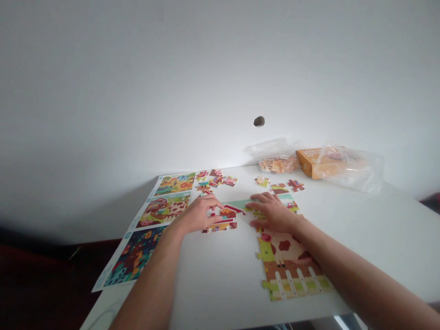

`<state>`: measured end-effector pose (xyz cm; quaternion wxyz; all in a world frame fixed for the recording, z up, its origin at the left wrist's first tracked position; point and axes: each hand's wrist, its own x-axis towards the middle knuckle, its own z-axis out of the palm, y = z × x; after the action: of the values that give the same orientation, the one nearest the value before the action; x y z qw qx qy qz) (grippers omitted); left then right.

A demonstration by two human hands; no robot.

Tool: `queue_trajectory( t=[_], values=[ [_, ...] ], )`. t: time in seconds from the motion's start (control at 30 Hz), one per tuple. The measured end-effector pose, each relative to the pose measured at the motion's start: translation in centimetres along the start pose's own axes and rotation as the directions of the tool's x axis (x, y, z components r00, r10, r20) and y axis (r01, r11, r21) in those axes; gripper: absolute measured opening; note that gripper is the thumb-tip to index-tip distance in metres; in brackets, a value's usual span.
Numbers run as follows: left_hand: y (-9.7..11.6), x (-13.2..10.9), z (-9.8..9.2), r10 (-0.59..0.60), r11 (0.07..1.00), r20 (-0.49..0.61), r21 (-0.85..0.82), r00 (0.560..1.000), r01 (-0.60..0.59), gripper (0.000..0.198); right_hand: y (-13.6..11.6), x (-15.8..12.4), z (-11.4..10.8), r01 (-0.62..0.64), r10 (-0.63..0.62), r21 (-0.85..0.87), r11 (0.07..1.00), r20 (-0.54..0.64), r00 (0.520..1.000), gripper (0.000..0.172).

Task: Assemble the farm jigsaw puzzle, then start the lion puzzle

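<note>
My left hand [201, 213] is at the left edge of a joined group of barn jigsaw puzzle pieces [228, 213] with a red roof. Its thumb and fingers are bent around a red-and-white puzzle piece there, partly hiding it. My right hand [273, 213] rests flat with fingers spread on the upper part of a joined puzzle section [288, 256] showing a cow and a white fence. A pale blue-green strip of puzzle [237, 203] runs along the top between my hands. Below that strip, a gap of bare table separates the barn pieces from the cow section.
Loose puzzle pieces [229, 181] lie beyond my left hand, and a few more [280, 188] beyond my right. On the left is a picture sheet [165, 211] with three scenes. A bag of pieces [278, 163] and an orange box [311, 164] under clear plastic stand by the wall.
</note>
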<state>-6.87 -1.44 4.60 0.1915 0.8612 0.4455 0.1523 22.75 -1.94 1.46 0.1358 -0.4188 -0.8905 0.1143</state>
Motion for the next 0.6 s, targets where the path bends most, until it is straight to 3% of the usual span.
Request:
queue_trajectory(
  t=[0.17,0.27,0.33,0.4,0.5,0.6],
  values=[
    [-0.6,0.1,0.3,-0.016,1.0,0.106,-0.01,0.994,0.017,0.016,0.0,0.0,0.0,0.004,-0.004,0.006,1.0,-0.003,1.0,0.054],
    [-0.7,0.2,0.4,-0.013,1.0,0.102,0.008,0.995,0.013,0.016,0.1,0.0,0.1,0.006,-0.006,0.007,1.0,-0.008,1.0,0.054],
    [-0.4,0.2,0.5,0.003,1.0,0.052,0.014,0.999,-0.004,0.018,0.0,-0.1,0.0,0.009,-0.009,0.005,1.0,-0.007,1.0,0.053],
    [0.4,0.4,0.9,0.032,0.999,-0.072,0.02,0.997,-0.031,0.026,-0.2,-0.1,0.0,0.016,-0.016,0.003,1.0,-0.017,1.0,0.051],
    [1.9,0.8,2.1,0.098,0.995,-0.212,0.04,0.972,-0.091,0.041,-0.7,0.1,-0.2,0.028,-0.028,0.002,1.0,-0.101,0.995,0.049],
    [2.9,1.4,3.9,0.152,0.988,-0.062,0.05,0.986,-0.149,0.048,-1.2,0.4,-0.4,0.017,-0.014,0.012,1.0,-0.196,0.98,0.038]
  ],
)
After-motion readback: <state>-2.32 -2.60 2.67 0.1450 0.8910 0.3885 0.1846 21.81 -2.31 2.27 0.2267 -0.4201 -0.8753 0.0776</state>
